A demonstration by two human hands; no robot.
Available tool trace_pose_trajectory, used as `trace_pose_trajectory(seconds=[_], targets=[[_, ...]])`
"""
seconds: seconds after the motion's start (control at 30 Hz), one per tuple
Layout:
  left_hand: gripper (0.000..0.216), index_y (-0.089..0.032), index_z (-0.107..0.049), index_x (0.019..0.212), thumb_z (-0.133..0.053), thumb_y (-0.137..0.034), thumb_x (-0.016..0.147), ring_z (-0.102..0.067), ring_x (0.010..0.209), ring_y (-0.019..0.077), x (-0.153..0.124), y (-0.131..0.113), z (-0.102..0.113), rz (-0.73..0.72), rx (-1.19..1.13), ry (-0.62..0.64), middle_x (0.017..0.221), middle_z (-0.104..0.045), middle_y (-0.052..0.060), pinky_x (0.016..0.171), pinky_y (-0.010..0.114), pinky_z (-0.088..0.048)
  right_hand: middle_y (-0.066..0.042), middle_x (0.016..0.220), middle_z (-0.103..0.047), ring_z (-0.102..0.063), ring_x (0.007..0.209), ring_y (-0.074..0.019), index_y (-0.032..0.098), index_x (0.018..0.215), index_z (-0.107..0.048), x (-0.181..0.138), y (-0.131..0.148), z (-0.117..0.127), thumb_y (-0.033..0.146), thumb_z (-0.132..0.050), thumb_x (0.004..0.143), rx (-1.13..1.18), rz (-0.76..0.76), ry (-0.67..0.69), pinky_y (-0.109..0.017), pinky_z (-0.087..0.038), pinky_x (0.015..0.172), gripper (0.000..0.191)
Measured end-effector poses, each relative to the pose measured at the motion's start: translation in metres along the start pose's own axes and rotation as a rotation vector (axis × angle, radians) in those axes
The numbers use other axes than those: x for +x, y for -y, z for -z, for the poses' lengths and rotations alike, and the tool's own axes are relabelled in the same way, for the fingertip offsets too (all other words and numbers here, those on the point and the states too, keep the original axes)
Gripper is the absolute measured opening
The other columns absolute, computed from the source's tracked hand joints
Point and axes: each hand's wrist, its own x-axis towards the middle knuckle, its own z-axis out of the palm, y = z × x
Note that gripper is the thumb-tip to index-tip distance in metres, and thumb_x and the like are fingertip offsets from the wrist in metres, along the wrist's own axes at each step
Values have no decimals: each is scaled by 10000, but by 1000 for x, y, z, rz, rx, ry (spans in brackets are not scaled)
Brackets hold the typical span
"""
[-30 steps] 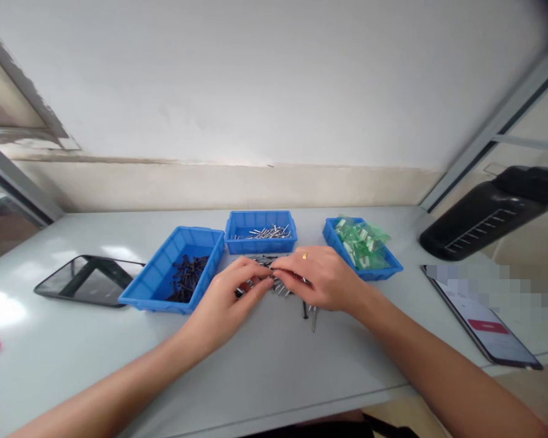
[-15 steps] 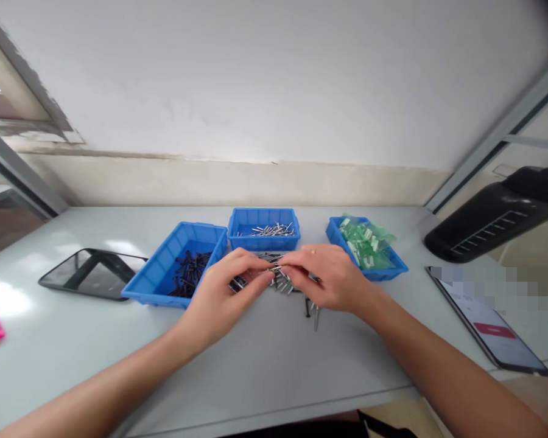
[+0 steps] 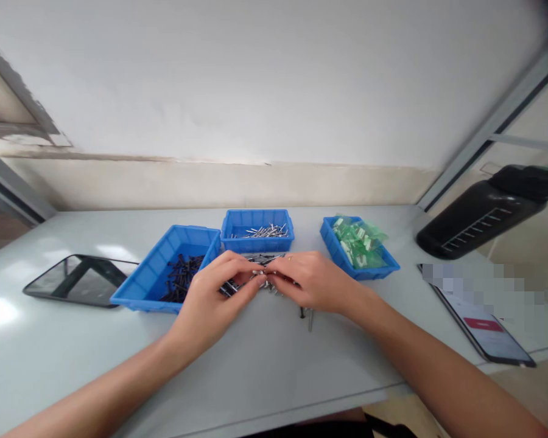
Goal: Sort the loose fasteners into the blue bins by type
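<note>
Over a mixed pile of silver and black screw-like fasteners (image 3: 274, 285), the fingertips of both my hands meet. My left hand (image 3: 217, 292) is closed in a pinch, with slim silver metal showing at its thumb and fingertips. My right hand (image 3: 317, 281) is also pinched closed against the same spot; its fingers partly hide what they grip. Near the right hand's underside, a black screw (image 3: 302, 312) and a long silver fastener (image 3: 310, 320) lie on the table. Part of the pile is hidden beneath the hands.
A blue bin (image 3: 141, 286) of black screws stands left, another blue bin (image 3: 258, 245) with silver fasteners behind, and a third blue bin (image 3: 360, 274) with green packets right. A dark tablet-like device (image 3: 80, 280), a phone (image 3: 479, 322) and a black bottle (image 3: 475, 219) lie farther out.
The view has shifted slightly, so most things sit a little further left. My fingertips have drawn closer together over the pile, and less of the silver piece between them shows.
</note>
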Motion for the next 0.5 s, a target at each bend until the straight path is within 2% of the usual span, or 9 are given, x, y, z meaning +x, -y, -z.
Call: trace_pose_trajectory(seconds=[0.13,0.27,0.4,0.5], targets=[[129,-226,-647,884,-562,-313,844,-576,764,142,1,2,0,63,-13,34,842,-623,9,646,249,-469,-7,693,-604,-547,636,-117,165,904,-571,1,-1,5,249,-441,917,14,-55,-116,-229,-400,592,154],[148,-220,-639,898,-523,-309,873,-568,793,139,0,5,-2,69,-29,106,866,-613,14,665,244,-463,-7,748,-618,-543,648,-102,173,934,-568,0,2,8,232,-459,910,75,-33,-186,-223,-425,625,126],[143,-222,-633,897,-512,-298,883,-561,785,131,0,5,-4,74,-35,135,864,-607,9,640,227,-455,-8,836,-631,-566,719,-101,177,1021,-550,-1,3,10,202,-512,878,192,-39,-121,-221,-445,666,150],[147,-218,-631,875,-509,-300,883,-560,775,128,0,4,-4,81,-38,140,844,-606,4,625,221,-451,-8,858,-639,-569,775,-110,182,989,-562,-1,2,11,186,-523,867,259,-7,-65,-229,-453,702,128]])
